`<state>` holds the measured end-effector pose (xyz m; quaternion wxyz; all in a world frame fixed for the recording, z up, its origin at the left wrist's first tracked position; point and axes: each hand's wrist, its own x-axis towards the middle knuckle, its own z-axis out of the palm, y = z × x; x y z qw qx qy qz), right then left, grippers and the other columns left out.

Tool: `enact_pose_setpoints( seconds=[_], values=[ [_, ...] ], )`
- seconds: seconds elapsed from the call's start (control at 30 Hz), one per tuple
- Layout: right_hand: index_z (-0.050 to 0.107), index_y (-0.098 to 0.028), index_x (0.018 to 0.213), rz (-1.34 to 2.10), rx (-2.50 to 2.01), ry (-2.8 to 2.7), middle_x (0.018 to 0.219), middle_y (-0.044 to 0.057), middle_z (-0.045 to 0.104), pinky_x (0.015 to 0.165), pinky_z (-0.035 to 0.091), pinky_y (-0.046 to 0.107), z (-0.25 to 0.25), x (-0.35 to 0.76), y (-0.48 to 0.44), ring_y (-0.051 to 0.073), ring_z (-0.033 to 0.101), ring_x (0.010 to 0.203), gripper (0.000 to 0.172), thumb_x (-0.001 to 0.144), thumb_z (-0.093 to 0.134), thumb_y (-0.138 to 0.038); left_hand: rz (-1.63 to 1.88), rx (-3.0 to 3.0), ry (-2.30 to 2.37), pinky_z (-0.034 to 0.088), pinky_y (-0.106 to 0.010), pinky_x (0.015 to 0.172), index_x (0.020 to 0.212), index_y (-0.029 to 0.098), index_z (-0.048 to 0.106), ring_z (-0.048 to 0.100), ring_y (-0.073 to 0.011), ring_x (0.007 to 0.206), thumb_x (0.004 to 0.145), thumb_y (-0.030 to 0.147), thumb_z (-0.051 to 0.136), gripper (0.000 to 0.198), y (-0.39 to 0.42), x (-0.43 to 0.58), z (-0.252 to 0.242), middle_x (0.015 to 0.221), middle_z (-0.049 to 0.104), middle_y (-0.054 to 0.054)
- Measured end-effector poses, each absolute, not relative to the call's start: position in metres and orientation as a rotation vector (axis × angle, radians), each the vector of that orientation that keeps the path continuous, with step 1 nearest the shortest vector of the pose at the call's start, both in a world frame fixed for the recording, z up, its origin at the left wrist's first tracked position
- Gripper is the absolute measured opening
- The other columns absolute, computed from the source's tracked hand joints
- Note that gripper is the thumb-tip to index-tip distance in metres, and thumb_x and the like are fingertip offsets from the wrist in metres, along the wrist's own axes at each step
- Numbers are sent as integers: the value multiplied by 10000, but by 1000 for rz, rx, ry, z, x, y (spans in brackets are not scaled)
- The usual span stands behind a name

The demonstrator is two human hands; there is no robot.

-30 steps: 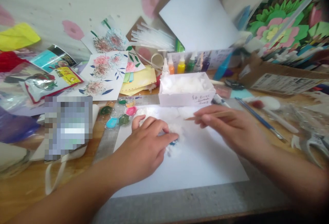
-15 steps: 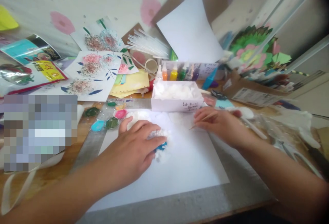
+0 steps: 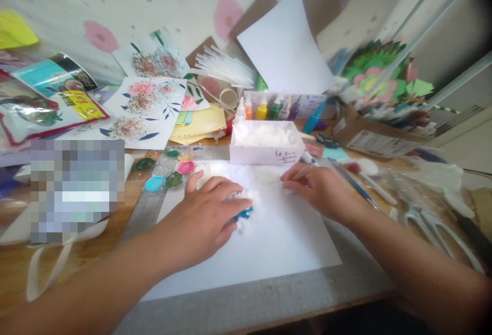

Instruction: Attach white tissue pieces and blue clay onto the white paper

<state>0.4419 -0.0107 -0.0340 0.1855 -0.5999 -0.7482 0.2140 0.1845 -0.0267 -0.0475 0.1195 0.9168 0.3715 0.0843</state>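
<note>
Desk's pretty packed. Far left there's a teal packet (image 3: 48, 76) and a red-edged food packet (image 3: 23, 112), with something pixelated (image 3: 77, 191) below them. Next are the flower paintings (image 3: 161, 132), then blobs of paint (image 3: 154, 183) right beside the left hand (image 3: 213, 207). That hand's palm down with fingers spread, resting on the white fluffy piece (image 3: 251, 196) and hiding a good part of it; a blue patch (image 3: 245, 213) shows between finger and thumb. The piece sits mid-sheet on white paper (image 3: 288, 242). Just behind, a white box (image 3: 248, 155) of cotton stands in front of some paint bottles (image 3: 262, 111). Right hand (image 3: 303, 181) is pinching a thin stick (image 3: 304, 172), mostly hidden by fingers. Further right: blue brush (image 3: 357, 186), scissors (image 3: 430, 227).

Writing-wise, the food packet's yellow corner has characters too blurry to read, the box front has a handwritten scrawl I can't make out, and the carton (image 3: 346, 122) label's too small.
</note>
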Motion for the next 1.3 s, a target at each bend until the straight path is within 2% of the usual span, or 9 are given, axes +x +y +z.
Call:
enact_pose_setpoints(
  seconds=[0.13, 0.3, 0.43, 0.7, 0.83, 1.0, 1.3],
  values=[
    [683, -197, 725, 640, -1710, -2010, 773, 3, 701, 584, 439, 267, -33, 444, -10, 143, 620, 642, 131, 805, 591, -244, 233, 2662, 1096, 80, -644, 1019, 1163, 384, 554, 418, -273, 1181, 805, 152, 529, 427, -27, 185, -47, 1238, 533, -5],
    [724, -200, 706, 770, -1593, -1830, 830, 29, 691, 675, 516, 275, -30, 449, -8, 164, 642, 769, 155, 794, 628, -284, 231, 2664, 1098, 90, -654, 1010, 1160, 383, 559, 422, -285, 1183, 799, 163, 537, 423, -26, 185, -46, 1236, 537, -3],
    [739, -191, 700, 924, -1411, -1741, 834, 53, 687, 680, 551, 269, -23, 436, -17, 173, 653, 817, 175, 804, 618, -263, 220, 2661, 1093, 105, -652, 1001, 1169, 382, 553, 419, -283, 1187, 809, 175, 544, 416, -26, 185, -46, 1248, 530, -10],
    [679, -197, 740, 959, -1316, -1943, 814, 22, 698, 659, 503, 279, -36, 395, -39, 163, 651, 763, 116, 806, 584, -193, 231, 2669, 1082, 119, -640, 1004, 1046, 326, 604, 431, -287, 1166, 809, 196, 567, 274, -27, 187, -44, 1180, 551, -16],
    [661, -202, 713, 926, -1314, -1969, 800, 13, 687, 685, 486, 276, -38, 395, -37, 153, 633, 764, 105, 793, 594, -188, 249, 2672, 1074, 109, -642, 1006, 1075, 329, 594, 434, -285, 1163, 803, 195, 576, 304, -26, 187, -43, 1175, 553, -19],
    [634, -202, 651, 831, -1271, -1955, 734, 3, 662, 649, 480, 255, -30, 396, -35, 133, 608, 698, 135, 781, 601, -192, 257, 2668, 1069, 140, -636, 990, 1084, 337, 595, 437, -292, 1153, 810, 201, 561, 308, -27, 186, -42, 1181, 550, -19],
    [649, -209, 713, 796, -1334, -1982, 738, -7, 660, 646, 461, 266, -51, 393, -35, 138, 604, 712, 76, 769, 632, -160, 249, 2668, 1068, 125, -631, 985, 1128, 345, 562, 429, -283, 1150, 813, 200, 552, 346, -29, 184, -45, 1193, 547, -17]
  ],
)
